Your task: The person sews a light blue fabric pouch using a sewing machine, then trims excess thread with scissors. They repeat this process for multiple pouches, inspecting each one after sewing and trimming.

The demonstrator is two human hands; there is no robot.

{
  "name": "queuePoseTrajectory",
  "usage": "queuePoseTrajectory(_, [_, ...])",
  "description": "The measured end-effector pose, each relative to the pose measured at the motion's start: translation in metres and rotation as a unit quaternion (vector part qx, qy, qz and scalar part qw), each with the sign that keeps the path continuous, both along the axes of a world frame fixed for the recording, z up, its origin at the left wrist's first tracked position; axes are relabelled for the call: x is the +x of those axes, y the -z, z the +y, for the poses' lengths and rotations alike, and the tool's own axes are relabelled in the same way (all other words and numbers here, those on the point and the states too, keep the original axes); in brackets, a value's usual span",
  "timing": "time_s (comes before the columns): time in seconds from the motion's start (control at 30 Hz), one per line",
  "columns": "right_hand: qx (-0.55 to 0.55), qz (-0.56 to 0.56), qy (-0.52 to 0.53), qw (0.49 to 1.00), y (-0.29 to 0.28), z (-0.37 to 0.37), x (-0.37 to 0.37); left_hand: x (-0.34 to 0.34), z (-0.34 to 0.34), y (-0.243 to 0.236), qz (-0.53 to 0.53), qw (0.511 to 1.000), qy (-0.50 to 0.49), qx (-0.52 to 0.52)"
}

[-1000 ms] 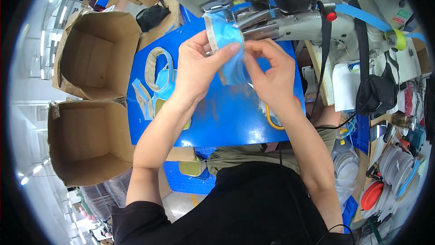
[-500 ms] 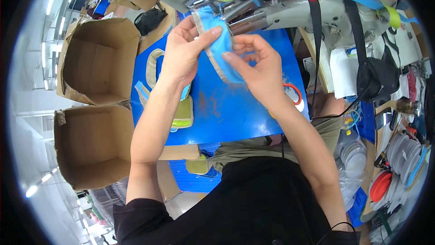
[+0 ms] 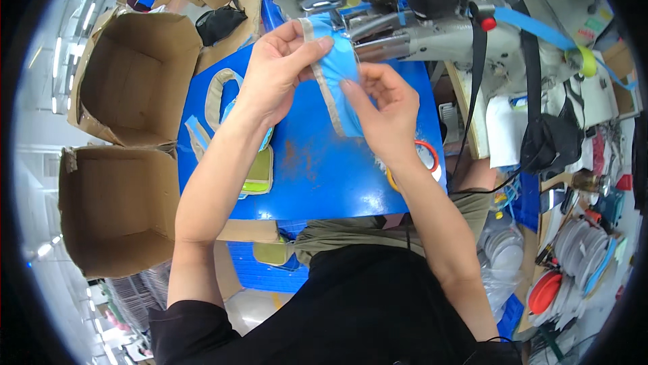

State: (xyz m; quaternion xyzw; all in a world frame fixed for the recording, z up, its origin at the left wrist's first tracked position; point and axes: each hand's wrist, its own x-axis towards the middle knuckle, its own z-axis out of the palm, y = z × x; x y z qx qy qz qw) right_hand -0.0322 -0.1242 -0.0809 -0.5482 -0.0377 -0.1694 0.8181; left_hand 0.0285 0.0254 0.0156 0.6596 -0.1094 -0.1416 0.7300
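A light blue fabric piece with beige edging (image 3: 337, 75) hangs beside the sewing machine's metal foot (image 3: 320, 2), its top end at the metal parts. My left hand (image 3: 280, 71) grips its upper left edge, thumb across the front. My right hand (image 3: 385, 105) holds its right side lower down, thumb on the fabric and fingers curled. On the blue tabletop (image 3: 317, 179) lie a beige loop strap (image 3: 216, 88), a loose blue-and-beige strip (image 3: 196, 132) and green fabric pieces (image 3: 258, 176), partly behind my left forearm. Scissors with orange handles (image 3: 430, 156) lie by my right forearm.
Two open cardboard boxes (image 3: 135, 75) stand at left. The machine arm (image 3: 439, 41) spans the top, with dangling black straps (image 3: 478, 88) and a black mesh bag (image 3: 550, 139). Stacked discs and tools (image 3: 580, 257) crowd the right. A black bag (image 3: 219, 24) lies behind.
The lower end of the fabric has moved slightly down. My right hand has shifted downward with its thumb on the fabric, and my left hand has moved left since one second ago.
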Motion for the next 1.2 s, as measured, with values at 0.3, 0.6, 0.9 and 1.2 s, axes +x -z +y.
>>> queuePoseTrajectory(0.3, [0.082, 0.085, -0.126, 0.985, -0.034, -0.025, -0.013, 0.014, -0.003, -0.019, 0.088, 0.996, -0.026, 0.003])
queuePoseTrajectory(0.6, [0.058, 0.067, -0.135, 0.987, -0.042, -0.032, -0.01, 0.018, 0.001, -0.007, 0.156, 0.983, -0.03, -0.089])
queuePoseTrajectory(0.9, [0.01, 0.087, -0.095, 0.992, -0.043, -0.028, -0.018, -0.013, -0.01, -0.001, 0.092, 0.994, -0.03, -0.044])
queuePoseTrajectory(1.2, [0.019, -0.034, 0.093, 0.995, -0.043, -0.089, 0.001, -0.011, -0.008, 0.0, 0.093, 0.992, -0.04, -0.078])
